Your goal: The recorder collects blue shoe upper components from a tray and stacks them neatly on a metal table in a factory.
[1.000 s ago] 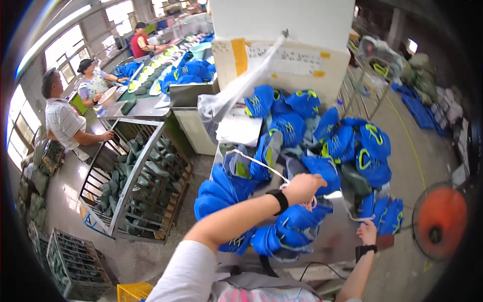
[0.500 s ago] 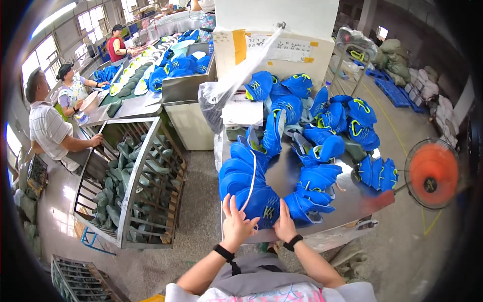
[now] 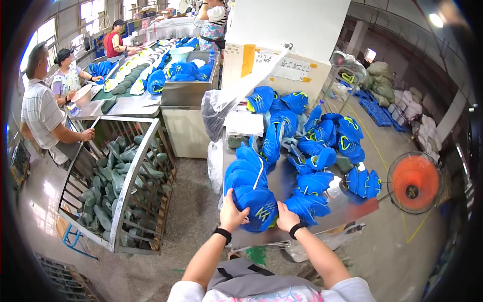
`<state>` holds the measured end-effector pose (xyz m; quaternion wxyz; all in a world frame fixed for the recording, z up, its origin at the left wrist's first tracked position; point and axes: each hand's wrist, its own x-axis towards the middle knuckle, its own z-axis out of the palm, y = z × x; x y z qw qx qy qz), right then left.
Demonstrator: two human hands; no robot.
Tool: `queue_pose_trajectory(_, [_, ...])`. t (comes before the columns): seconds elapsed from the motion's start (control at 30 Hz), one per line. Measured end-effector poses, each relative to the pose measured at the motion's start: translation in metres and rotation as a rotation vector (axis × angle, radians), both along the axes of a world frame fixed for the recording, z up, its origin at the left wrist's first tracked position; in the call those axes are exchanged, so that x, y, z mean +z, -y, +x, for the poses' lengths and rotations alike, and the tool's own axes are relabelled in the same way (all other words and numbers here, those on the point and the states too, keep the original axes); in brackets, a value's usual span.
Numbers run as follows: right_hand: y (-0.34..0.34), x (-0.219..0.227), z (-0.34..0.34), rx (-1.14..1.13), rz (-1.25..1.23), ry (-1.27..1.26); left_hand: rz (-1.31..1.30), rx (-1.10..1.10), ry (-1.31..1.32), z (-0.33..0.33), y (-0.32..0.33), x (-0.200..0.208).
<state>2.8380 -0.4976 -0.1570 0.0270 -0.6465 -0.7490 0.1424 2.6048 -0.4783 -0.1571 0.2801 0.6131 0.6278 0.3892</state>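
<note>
A blue shoe upper (image 3: pixel 257 210) with pale zigzag lines lies at the near edge of the metal table, between my hands. My left hand (image 3: pixel 233 213) grips its left side, fingers curled partly out of sight. At its right edge, my right hand (image 3: pixel 287 217) closes on the upper, near a bit of yellow-green lining. Beyond it curves an overlapping row of blue uppers (image 3: pixel 237 172), with a thin white strip (image 3: pixel 260 172) lying across them. More blue uppers (image 3: pixel 308 204) are stacked to the right of my right hand.
A metal cage cart (image 3: pixel 132 189) of grey-green shoe lasts stands left, with a person (image 3: pixel 45 108) holding its rail. Further blue uppers (image 3: pixel 284 121) crowd the table's far side by a white pillar (image 3: pixel 287 30). An orange fan (image 3: pixel 413 176) stands right.
Both hands have closed on the near upper, from fingers stretched out beside it. The upper now sits tilted and turned a little. The white strip lies farther back on the row.
</note>
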Motion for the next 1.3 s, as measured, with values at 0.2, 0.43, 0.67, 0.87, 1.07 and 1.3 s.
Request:
queue_pose_trajectory(0.2, [0.018, -0.028, -0.005, 0.065, -0.072, 0.178, 0.054, -0.113, -0.147, -0.051, -0.038, 0.009])
queue_pose_trajectory(0.43, [0.043, -0.006, 0.043, 0.754, -0.066, 0.244, 0.0, -0.26, -0.303, -0.078, -0.082, 0.031])
queue_pose_trajectory(0.67, [0.027, 0.033, 0.018, 0.382, -0.483, -0.059, 0.079, -0.201, -0.159, -0.073, -0.09, 0.014])
queue_pose_trajectory(0.87, [-0.1, 0.163, -0.011, 0.543, -0.026, -0.319, -0.619, -0.356, 0.475, -0.087, -0.09, -0.029])
queue_pose_trajectory(1.07, [-0.282, 0.123, -0.009, 0.134, -0.165, -0.065, -0.443, -0.35, 0.484, -0.077, -0.085, -0.041])
queue_pose_trajectory(1.3, [-0.265, 0.057, -0.102, -0.14, -0.296, -0.046, -0.608, -0.45, 0.8, -0.09, -0.106, -0.041])
